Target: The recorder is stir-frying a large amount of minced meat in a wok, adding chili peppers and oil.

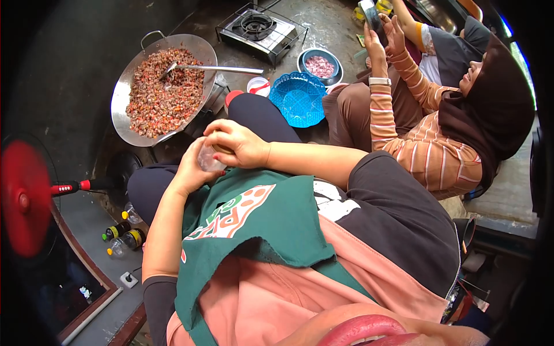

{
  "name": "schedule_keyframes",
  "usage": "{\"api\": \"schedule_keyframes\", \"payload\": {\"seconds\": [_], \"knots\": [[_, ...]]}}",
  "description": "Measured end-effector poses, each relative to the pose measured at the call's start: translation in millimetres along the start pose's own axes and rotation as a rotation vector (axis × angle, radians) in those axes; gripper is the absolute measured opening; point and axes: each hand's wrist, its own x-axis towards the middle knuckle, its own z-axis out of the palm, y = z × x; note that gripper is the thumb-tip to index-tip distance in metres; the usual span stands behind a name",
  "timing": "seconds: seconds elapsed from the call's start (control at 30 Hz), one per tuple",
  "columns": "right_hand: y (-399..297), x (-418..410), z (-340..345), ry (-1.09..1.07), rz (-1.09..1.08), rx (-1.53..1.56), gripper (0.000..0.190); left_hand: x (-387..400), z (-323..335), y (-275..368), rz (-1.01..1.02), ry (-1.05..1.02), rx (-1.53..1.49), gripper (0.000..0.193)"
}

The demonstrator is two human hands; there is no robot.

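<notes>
My left hand is wrapped round a small clear jar above my lap. On the jar's gold-coloured lid lies my right hand, its fingers curled over the rim. Whether the lid is loose cannot be told. Beyond my hands stands a large metal wok, filled with a chopped brown and red food mixture. A long-handled metal spatula rests in the food, its handle reaching over the wok's right side.
A gas stove stands beyond. Nearer are a blue plastic basket, a bowl of pink meat pieces and a white tub with a red spoon. Two people sit at right, one holding a phone. A red fan and bottles stand left.
</notes>
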Motion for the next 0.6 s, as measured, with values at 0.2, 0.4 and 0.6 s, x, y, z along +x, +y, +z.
{"api": "schedule_keyframes", "payload": {"seconds": [0.2,0.4,0.6], "knots": [[-4,1,16,0.209,0.286,0.124,0.035,1,9,9,0.296,0.470,0.498,0.065],[-5,32,-56,0.202,0.489,0.150,0.044,13,7,65,0.203,0.464,0.632,0.108],[71,-61,-141,0.381,0.526,-0.510,0.045,1,-35,48,-0.010,0.513,0.862,0.099]]}}
